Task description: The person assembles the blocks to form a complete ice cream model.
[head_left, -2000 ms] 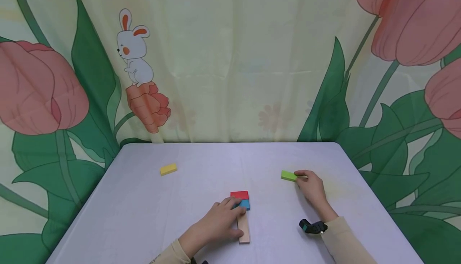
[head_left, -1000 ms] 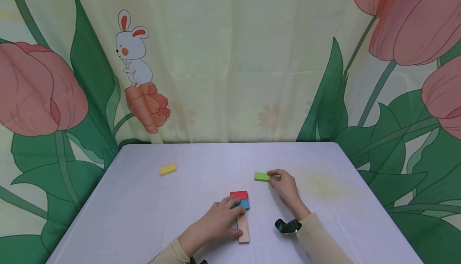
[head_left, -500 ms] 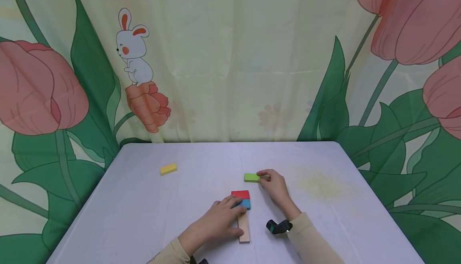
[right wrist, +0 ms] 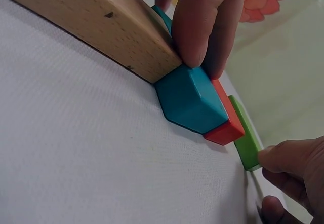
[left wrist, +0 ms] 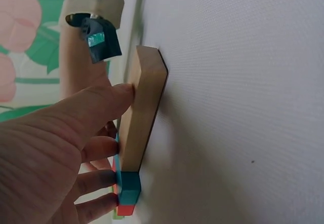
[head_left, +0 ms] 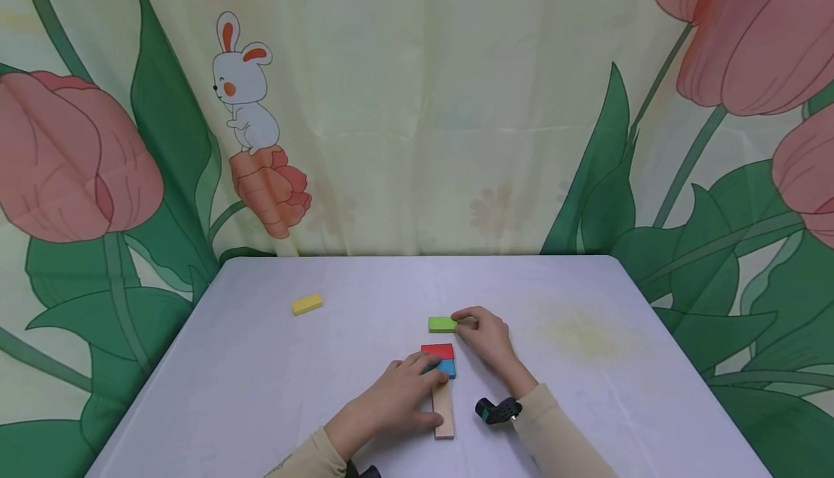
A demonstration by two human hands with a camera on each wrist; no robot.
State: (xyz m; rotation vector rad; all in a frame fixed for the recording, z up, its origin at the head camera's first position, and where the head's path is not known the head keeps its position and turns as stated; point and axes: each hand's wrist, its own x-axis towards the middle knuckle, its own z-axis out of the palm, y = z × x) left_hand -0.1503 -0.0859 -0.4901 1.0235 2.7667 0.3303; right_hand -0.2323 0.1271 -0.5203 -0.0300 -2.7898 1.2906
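Note:
My left hand rests over a row of blocks, its thumb on the plain wooden block and its other fingertips on the blue block and red block. Blue lies across the end of the wooden plank, and red sits flush behind blue, as the right wrist view shows. Between thumb and fingers my right hand pinches the right end of a green block, just beyond the red one with a small gap between them. Part of the blue block is hidden under the left fingers.
A yellow block lies alone at the back left of the white-covered table. Behind the table's far edge hangs a curtain printed with tulips and a rabbit. Each wrist wears a small black camera.
My right hand has slid the green block leftward from the right side to just behind the red block. The left hand has stayed on the row.

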